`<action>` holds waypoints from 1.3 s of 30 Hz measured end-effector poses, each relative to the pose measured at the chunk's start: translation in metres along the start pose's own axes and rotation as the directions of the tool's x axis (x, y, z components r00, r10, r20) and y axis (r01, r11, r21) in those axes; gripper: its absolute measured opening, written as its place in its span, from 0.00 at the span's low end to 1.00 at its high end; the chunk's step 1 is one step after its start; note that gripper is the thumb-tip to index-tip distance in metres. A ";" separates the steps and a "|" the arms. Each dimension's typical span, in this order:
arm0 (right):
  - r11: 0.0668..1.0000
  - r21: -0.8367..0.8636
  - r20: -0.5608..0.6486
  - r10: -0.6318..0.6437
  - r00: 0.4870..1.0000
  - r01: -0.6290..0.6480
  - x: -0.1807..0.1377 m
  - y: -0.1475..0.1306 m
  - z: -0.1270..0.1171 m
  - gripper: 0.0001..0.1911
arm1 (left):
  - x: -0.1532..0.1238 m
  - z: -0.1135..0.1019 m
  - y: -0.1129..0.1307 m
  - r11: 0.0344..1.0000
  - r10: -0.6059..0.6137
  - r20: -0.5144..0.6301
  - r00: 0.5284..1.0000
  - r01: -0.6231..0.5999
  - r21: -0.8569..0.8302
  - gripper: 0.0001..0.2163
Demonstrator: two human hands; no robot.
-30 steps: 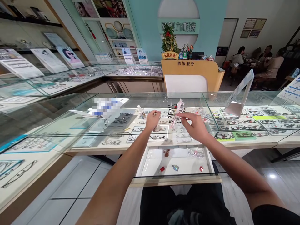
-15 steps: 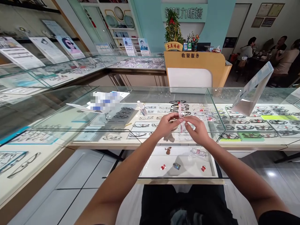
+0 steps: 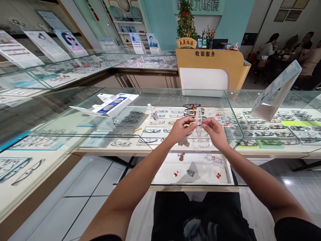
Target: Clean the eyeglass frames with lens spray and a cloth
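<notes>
Hands above glass-topped counter (image 3: 135, 152) | Left hand (image 3: 181, 130): closed, fingertips pinching pink-and-clear item (image 3: 198, 115) at its nine-o'clock side | Right hand (image 3: 215, 132): likewise, three-o'clock side | Item: upright between hands; finer detail unclear | About item: white bottle (image 3: 153, 112), toward ten o'clock; open drawer (image 3: 205, 178), six o'clock; wooden desk (image 3: 210, 59), toward twelve

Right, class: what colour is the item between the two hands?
The item looks pale pink, partly clear; see the head view.
</notes>
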State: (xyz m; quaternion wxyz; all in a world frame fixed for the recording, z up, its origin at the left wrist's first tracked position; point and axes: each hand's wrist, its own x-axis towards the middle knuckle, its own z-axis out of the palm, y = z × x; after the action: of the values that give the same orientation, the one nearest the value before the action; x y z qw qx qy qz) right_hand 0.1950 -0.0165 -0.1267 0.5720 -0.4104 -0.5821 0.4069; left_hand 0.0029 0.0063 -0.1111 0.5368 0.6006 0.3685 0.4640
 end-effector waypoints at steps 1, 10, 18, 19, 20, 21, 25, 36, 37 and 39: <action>0.998 0.027 0.039 0.049 0.998 -0.050 0.001 0.000 -0.001 0.21 | 0.000 0.000 0.000 1.000 -0.004 0.010 1.000 0.004 0.000 0.24; 0.949 0.168 0.132 0.246 0.960 -0.266 0.005 0.000 -0.003 0.19 | 0.004 -0.007 -0.005 0.992 -0.007 0.045 0.999 0.001 0.126 0.29; 0.932 0.214 0.071 0.285 0.956 -0.294 0.010 -0.005 -0.012 0.13 | 0.009 -0.032 -0.005 0.816 0.233 -0.012 0.972 -0.189 0.547 0.24; 0.934 0.194 0.069 0.292 0.954 -0.300 0.010 -0.005 -0.013 0.13 | 0.010 -0.036 -0.006 0.761 0.289 -0.026 0.957 -0.213 0.613 0.23; 0.936 0.164 0.075 0.303 0.950 -0.312 0.011 -0.005 -0.014 0.13 | 0.011 -0.040 -0.007 0.699 0.343 -0.041 0.938 -0.226 0.678 0.22; 0.936 0.129 0.092 0.318 0.944 -0.328 0.011 -0.005 -0.015 0.13 | 0.011 -0.043 -0.008 0.638 0.389 -0.054 0.919 -0.227 0.736 0.22; 0.936 0.035 0.182 0.338 0.923 -0.350 0.008 -0.002 -0.011 0.14 | 0.013 -0.051 -0.015 0.491 0.482 -0.092 0.871 -0.182 0.852 0.21; 0.926 0.226 0.202 0.260 0.944 -0.304 0.006 -0.012 -0.016 0.28 | 0.006 -0.031 -0.014 0.382 0.580 0.099 0.808 -0.377 0.844 0.18; 0.923 0.240 0.199 0.255 0.946 -0.300 0.007 -0.012 -0.017 0.29 | 0.005 -0.027 -0.014 0.365 0.553 0.169 0.816 -0.420 0.831 0.19; 0.918 0.266 0.192 0.248 0.950 -0.294 0.007 -0.013 -0.017 0.29 | 0.003 -0.021 -0.016 0.336 0.504 0.271 0.820 -0.475 0.813 0.20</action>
State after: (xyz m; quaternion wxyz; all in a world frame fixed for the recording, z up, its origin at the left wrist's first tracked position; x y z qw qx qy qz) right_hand 0.2117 -0.0140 -0.1122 0.5173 -0.3659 -0.4958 0.5939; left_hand -0.0156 0.0184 -0.1265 -0.0015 0.8585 0.3576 0.3675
